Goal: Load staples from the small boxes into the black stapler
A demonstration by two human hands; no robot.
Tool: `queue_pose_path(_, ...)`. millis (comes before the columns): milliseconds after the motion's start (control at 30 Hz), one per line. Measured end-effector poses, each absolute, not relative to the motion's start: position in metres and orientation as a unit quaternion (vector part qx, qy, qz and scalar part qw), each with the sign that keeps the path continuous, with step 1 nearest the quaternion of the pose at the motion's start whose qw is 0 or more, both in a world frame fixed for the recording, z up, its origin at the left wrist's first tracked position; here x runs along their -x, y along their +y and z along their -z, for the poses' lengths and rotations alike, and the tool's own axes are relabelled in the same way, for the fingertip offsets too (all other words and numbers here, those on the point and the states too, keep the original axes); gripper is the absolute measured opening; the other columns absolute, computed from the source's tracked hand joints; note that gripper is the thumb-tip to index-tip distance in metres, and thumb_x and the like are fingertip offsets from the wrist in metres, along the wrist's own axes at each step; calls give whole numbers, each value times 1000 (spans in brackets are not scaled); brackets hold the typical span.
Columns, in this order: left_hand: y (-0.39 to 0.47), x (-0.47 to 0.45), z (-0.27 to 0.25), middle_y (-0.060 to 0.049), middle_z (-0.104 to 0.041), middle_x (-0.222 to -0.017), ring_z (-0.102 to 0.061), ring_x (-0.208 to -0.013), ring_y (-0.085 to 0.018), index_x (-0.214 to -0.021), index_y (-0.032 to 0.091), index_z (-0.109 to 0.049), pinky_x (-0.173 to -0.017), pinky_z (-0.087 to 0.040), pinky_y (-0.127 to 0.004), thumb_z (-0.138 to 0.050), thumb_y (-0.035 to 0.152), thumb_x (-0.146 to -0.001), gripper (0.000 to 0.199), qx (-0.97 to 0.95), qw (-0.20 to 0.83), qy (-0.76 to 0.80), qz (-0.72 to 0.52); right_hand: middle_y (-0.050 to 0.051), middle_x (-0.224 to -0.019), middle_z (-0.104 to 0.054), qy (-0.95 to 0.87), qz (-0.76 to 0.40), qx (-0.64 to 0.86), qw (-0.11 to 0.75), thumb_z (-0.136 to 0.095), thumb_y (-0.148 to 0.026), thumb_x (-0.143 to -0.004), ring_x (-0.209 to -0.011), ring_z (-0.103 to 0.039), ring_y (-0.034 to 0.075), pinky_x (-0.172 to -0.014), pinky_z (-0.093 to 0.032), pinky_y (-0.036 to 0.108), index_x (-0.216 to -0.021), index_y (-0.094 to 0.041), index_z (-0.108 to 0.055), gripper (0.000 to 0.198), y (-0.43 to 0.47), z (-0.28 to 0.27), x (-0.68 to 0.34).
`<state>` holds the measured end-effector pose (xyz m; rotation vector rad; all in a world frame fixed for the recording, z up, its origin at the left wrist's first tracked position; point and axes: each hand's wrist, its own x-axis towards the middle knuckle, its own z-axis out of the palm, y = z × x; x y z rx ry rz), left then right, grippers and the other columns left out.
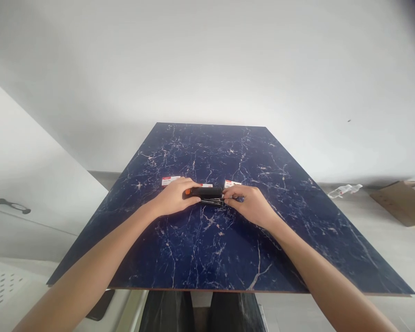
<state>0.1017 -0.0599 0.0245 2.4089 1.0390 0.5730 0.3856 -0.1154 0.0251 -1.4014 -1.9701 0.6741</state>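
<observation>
A black stapler (pixel 210 192) with an orange patch at its left end lies on its side between my hands, over the middle of the table. Silvery metal shows along its lower edge. My left hand (pixel 175 196) is closed round the left end, thumb below and fingers above. At the right end, my right hand (pixel 249 203) pinches the stapler with thumb and fingertips; any small piece between them is too small to make out. Behind the hands lie small red-and-white boxes: a left box (pixel 169 180), a right box (pixel 231 183), and a middle one partly hidden by the stapler.
The dark blue marbled table (pixel 207 249) reaches to a white wall. On the floor at right are a clear plastic bottle (pixel 344 190) and a cardboard box (pixel 397 200). A white cabinet with a dark handle (pixel 13 206) stands left. A dark phone-like object (pixel 101 305) lies below the front edge.
</observation>
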Motion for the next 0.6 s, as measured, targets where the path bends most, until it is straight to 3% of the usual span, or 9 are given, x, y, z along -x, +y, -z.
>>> queue_pose_path(300, -63, -101, -22, -10, -69, -111, -62, -99, -30, -122, 27, -70, -83, -50, -45, -62, 52, -93, 39, -861, 249, 390, -209, -1, -104, -79, -706, -299, 577, 282, -70, -30, -84, -95, -74, 24, -89, -57, 38, -86, -30, -80, 9, -114, -25, -386)
queue_pose_path(600, -62, -102, -19, -9, -69, -112, -62, -102, -31, -123, 29, -70, -85, -50, -45, -65, 51, -91, 39, -858, 250, 393, -217, -2, -103, -80, -734, -252, 568, 274, -70, -25, -85, -93, -75, 24, -89, -57, 38, -90, -33, -82, 15, -119, -28, -382)
